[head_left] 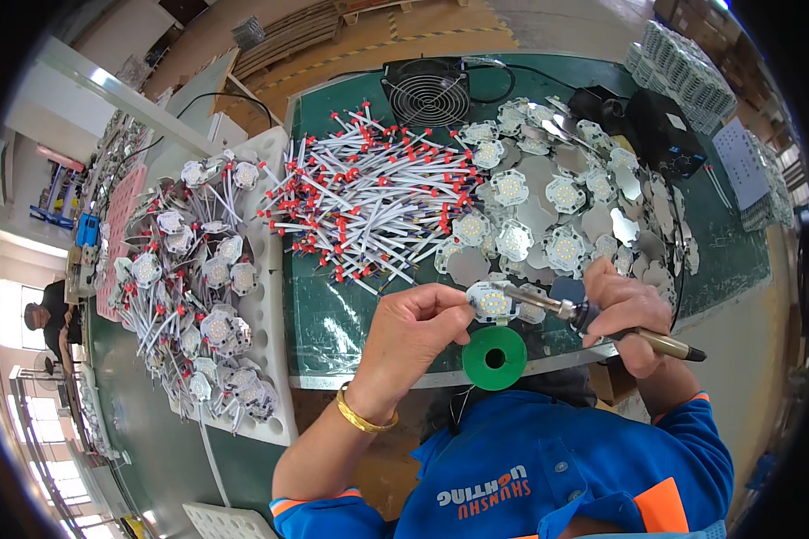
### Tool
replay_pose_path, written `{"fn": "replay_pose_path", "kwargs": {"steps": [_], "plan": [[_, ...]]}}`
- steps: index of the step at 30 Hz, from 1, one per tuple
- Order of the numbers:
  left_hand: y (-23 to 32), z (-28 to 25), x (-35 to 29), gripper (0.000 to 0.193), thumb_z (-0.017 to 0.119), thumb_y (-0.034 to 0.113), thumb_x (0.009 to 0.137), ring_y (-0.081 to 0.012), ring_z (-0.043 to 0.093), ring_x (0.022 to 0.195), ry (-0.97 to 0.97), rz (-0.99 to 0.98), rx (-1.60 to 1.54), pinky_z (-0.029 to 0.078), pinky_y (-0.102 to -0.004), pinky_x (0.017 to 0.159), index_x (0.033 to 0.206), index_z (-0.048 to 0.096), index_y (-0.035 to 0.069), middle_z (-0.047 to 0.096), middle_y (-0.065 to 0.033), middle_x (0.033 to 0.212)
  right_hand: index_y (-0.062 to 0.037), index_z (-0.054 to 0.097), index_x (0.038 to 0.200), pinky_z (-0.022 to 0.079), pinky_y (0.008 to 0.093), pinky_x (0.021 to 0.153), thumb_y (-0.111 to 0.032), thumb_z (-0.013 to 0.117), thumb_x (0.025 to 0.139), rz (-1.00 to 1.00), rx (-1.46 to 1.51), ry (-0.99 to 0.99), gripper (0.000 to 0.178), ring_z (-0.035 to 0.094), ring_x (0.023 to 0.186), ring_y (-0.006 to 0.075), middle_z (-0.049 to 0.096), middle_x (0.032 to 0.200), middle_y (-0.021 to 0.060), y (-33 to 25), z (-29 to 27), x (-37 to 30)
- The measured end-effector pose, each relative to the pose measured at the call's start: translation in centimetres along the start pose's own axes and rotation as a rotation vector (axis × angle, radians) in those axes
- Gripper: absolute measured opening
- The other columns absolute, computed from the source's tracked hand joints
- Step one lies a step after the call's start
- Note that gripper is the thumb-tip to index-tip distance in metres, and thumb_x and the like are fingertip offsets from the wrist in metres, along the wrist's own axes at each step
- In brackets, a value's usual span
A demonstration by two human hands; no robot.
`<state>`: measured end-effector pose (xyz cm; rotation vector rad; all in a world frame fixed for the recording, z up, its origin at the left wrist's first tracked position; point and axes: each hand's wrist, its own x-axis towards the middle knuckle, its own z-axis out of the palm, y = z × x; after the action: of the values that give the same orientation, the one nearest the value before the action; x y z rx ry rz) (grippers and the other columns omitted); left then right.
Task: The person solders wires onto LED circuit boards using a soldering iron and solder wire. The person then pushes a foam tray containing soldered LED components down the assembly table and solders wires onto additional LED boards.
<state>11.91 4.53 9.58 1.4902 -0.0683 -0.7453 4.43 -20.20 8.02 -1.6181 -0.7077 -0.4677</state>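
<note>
Small light board [492,303] under a soldering iron's [557,307] tip

The pale round board lies just right of the left hand [418,325], at the fingertips, near the worktop's [328,346] front edge. That hand's thumb and finger are drawn together at the board's left edge; from here I can't tell whether they pinch it. The right hand [631,310], well apart to the board's right, is clamped on the soldering iron, whose tip reaches over the board; I can't make out contact.

Just in front of the board, toward the person, is a green spool [476,359]. Behind it spreads a heap of similar boards [548,202], and left of that a pile of white wires [368,198] with red ends. A black fan [427,94] stands at the back. Further left, wired boards [217,274] crowd a white tray [283,395] with round holes.
</note>
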Motion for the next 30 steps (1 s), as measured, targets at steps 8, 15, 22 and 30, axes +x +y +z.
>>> {"fn": "replay_pose_path", "kwargs": {"steps": [8,15,22,30], "plan": [[1.3,0.2,0.0,0.011,0.062,0.011,0.08,-0.0046,0.054,0.064,-0.105,-0.034,0.103,0.038,-0.0189,0.058,0.086,0.065,0.002,0.06,0.0006,0.071,-0.0027,0.066,0.083,0.037,0.0353,0.062,-0.003,0.053,0.056,-0.002,-0.061,-0.059,0.03,0.046,0.052,0.0197,0.052,0.059,0.0034,0.2,0.5,0.2],[1.5,-0.1,0.4,0.013,0.062,0.012,0.08,-0.0052,0.055,0.065,-0.111,-0.062,0.161,0.04,-0.0195,0.059,0.086,0.065,0.001,0.061,0.0005,0.073,-0.0026,0.067,0.084,0.035,0.0356,0.062,-0.004,0.055,0.057,0.003,-0.041,-0.064,0.029,0.045,0.051,0.0201,0.049,0.059,0.0034,1.0,0.5,0.1],[1.3,-0.1,0.5,0.013,0.06,0.011,0.081,-0.005,0.056,0.063,-0.094,-0.027,0.223,0.042,-0.0194,0.057,0.085,0.065,-0.001,0.062,-0.0003,0.071,-0.0021,0.066,0.083,0.035,0.0359,0.062,-0.004,0.055,0.057,0.021,-0.025,-0.066,0.029,0.044,0.05,0.0203,0.048,0.058,0.0038,1.3,0.7,0.2],[1.0,-0.2,0.6,0.013,0.058,0.01,0.081,-0.0046,0.056,0.063,-0.083,-0.013,0.24,0.044,-0.0195,0.058,0.084,0.064,-0.001,0.062,-0.001,0.07,-0.006,0.067,0.083,0.035,0.0343,0.06,-0.002,0.056,0.054,0.006,-0.111,-0.105,0.031,0.042,0.048,0.0191,0.047,0.056,0.0016,1.2,0.7,0.3]]}}
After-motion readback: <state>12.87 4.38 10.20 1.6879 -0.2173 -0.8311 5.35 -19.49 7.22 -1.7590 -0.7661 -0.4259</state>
